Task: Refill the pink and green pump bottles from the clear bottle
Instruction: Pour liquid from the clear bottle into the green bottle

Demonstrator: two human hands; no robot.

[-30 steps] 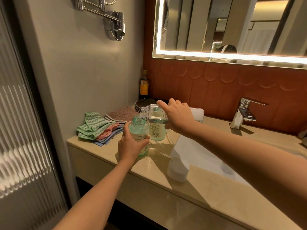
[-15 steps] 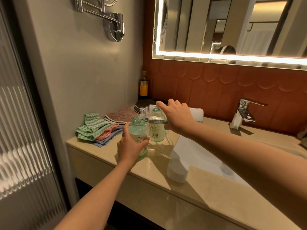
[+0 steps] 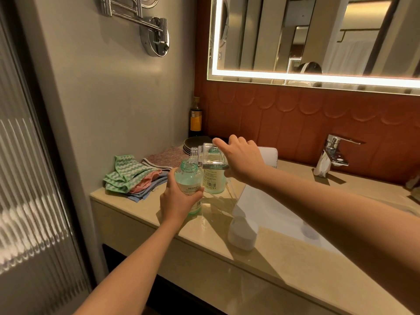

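A bathroom: lit mirror [image 3: 318,37], faucet [image 3: 333,155] over a sink [image 3: 272,212], beige vanity counter [image 3: 295,264].

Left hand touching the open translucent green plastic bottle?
Touching. Head view: the left hand curls fingers and thumb round the translucent green plastic bottle, no gap.

No wording can be read for certain. The front green bottle [image 3: 189,178] carries a white label with lines of small print, too fine to make out, and a barcode low on its side; the rear green bottle [image 3: 214,181] shows a barcode too. The dark bottle [image 3: 196,117] bears a yellow label and the clear bottle [image 3: 210,155] faint marks — all illegible.
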